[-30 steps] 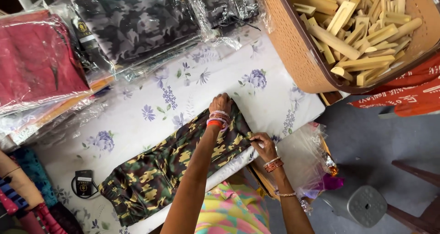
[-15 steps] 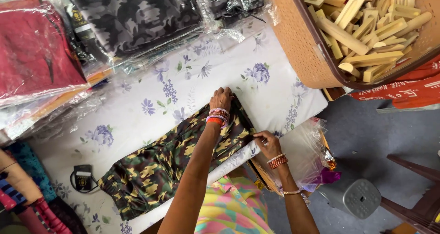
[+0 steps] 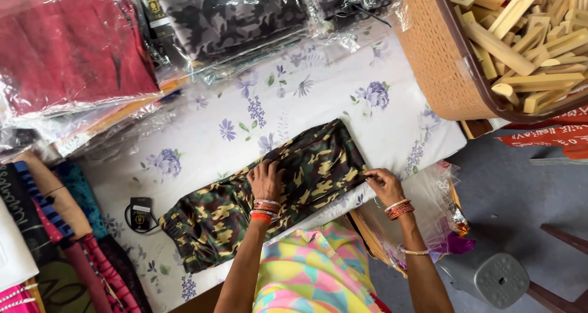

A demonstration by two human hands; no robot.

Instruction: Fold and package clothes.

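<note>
Camouflage trousers (image 3: 269,193) lie folded on the flowered sheet (image 3: 306,105) right under my palms, so I can flatten them. My left hand (image 3: 264,181) presses down, fingers together and spread flat over the middle. My right hand (image 3: 386,185), at the near right edge, pinches the cloth's hem between closed fingertips, wrist bent inward.

A desk (image 3: 392,126) under a white cloth with purple flowers. Flat across its near edge lies a folded green camouflage garment (image 3: 306,172). Just left of it sits a small black tag (image 3: 140,212). Along the far edge, plastic-wrapped folded clothes (image 3: 202,19) are stacked, red and grey camouflage.
</note>
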